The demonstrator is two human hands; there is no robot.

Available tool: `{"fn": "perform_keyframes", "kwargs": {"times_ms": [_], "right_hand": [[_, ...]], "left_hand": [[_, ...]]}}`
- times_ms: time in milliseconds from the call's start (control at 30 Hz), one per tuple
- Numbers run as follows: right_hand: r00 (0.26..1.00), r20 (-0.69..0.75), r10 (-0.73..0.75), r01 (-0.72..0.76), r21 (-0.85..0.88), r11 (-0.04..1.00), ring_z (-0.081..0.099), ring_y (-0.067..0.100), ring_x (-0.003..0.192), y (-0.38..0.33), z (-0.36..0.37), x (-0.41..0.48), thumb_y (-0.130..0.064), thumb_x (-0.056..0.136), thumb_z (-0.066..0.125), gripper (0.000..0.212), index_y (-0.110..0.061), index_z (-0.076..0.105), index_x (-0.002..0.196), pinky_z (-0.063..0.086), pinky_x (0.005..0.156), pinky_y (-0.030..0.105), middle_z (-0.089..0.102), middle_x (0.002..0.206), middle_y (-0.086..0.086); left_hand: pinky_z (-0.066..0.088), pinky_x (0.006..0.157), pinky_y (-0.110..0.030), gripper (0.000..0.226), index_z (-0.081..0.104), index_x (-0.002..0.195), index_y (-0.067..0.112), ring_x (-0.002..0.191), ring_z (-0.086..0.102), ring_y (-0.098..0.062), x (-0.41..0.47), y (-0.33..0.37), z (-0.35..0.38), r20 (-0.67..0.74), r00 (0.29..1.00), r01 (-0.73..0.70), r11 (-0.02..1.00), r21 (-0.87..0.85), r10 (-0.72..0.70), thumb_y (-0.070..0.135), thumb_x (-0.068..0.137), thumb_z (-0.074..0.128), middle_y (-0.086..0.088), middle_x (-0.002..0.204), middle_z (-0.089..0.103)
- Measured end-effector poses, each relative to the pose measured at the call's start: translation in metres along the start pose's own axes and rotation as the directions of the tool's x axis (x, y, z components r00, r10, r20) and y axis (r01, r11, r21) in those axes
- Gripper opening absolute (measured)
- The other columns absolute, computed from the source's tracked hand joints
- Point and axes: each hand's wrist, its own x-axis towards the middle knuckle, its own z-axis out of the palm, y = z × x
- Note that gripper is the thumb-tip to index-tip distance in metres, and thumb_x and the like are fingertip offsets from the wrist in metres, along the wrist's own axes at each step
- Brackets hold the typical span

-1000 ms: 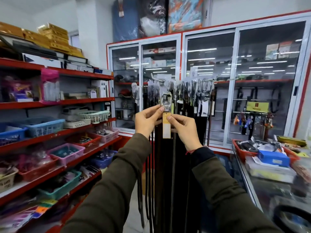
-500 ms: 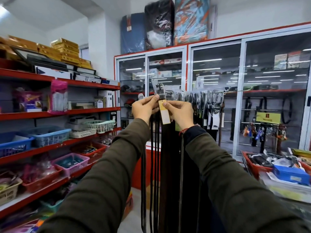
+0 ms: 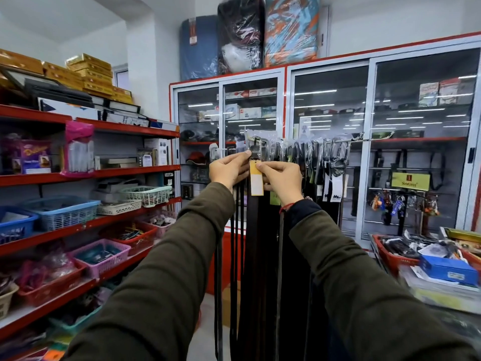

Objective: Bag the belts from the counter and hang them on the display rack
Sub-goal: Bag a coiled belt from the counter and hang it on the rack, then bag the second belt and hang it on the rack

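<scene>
A dark belt in a clear bag (image 3: pixel 256 230), with a metal buckle (image 3: pixel 256 148) and a yellow-white tag (image 3: pixel 256 178), hangs straight down in front of me. My left hand (image 3: pixel 229 169) pinches the bag just under the buckle. My right hand (image 3: pixel 282 178) grips the belt at the tag. The bag's top reaches up to the rail of the display rack (image 3: pixel 341 139), where several bagged dark belts (image 3: pixel 312 162) hang in a row. Whether the bag's hole sits on the rail is hidden.
Red shelves (image 3: pixel 109 220) with plastic baskets run along the left. Glass cabinets (image 3: pixel 330 126) stand behind the rack. A glass counter at the right carries a red basket (image 3: pixel 390 259) of bagged goods and a blue box (image 3: pixel 447 269).
Both hands have lifted the bagged belt upward and slightly left toward the rail, and my head has tilted up with it. The grip on the belt is the same.
</scene>
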Motion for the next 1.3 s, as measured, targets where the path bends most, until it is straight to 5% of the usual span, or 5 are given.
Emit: {"fn": "perform_keyframes", "kwargs": {"times_ms": [300,567,800,1100,1300], "right_hand": [[0.999,-0.006,0.049,-0.050,-0.126,0.991,0.072,0.033,0.100,0.026,-0.002,0.017,-0.007,0.090,0.062,0.026,-0.003,0.069,0.115,0.062,0.081,0.045,0.073,0.108,0.020],[0.947,0.003,-0.321,0.278,-0.506,0.816,0.055,0.017,0.126,0.061,-0.050,-0.054,-0.017,0.097,0.048,0.038,-0.017,0.055,0.134,0.045,0.106,0.029,0.056,0.138,0.001],[0.944,0.007,-0.330,0.192,-0.824,0.534,0.007,0.024,0.156,0.106,-0.127,-0.131,-0.024,0.098,0.043,0.051,-0.022,0.035,0.149,0.015,0.126,0.047,0.018,0.165,-0.002],[0.983,-0.144,-0.117,-0.097,-0.935,0.340,0.010,0.026,0.156,0.147,-0.257,-0.257,-0.022,0.099,0.043,0.048,-0.019,0.039,0.147,0.008,0.127,0.049,0.022,0.164,0.002],[0.944,-0.317,0.093,-0.330,-0.910,0.252,0.026,0.028,0.151,0.156,-0.343,-0.338,-0.017,0.098,0.044,0.041,-0.019,0.049,0.139,0.020,0.124,0.050,0.038,0.156,0.002]], "left_hand": [[0.063,0.079,-0.029,0.034,0.061,0.128,-0.002,0.090,0.069,-0.021,0.020,-0.030,0.010,0.019,0.994,-0.107,0.972,0.210,0.105,0.006,0.094,0.061,-0.010,0.097,0.072],[0.029,0.122,-0.036,0.046,0.047,0.144,0.015,0.145,0.036,-0.020,-0.045,-0.088,-0.001,0.094,0.857,-0.459,0.667,0.586,0.507,0.017,0.098,0.050,-0.006,0.155,0.043],[0.006,0.128,-0.045,0.048,0.036,0.150,0.025,0.156,0.006,-0.019,-0.135,-0.161,0.008,0.326,0.855,-0.502,0.482,0.718,0.404,0.026,0.102,0.042,0.003,0.165,0.021],[0.003,0.128,-0.047,0.048,0.036,0.150,0.026,0.156,0.005,-0.019,-0.259,-0.261,0.056,0.514,0.842,-0.512,0.537,0.671,0.162,0.026,0.102,0.042,0.004,0.166,0.019],[-0.001,0.128,-0.043,0.046,0.034,0.151,0.025,0.156,0.003,-0.017,-0.338,-0.314,0.100,0.671,0.742,-0.529,0.605,0.596,-0.012,0.026,0.105,0.039,0.005,0.166,0.018]]}}
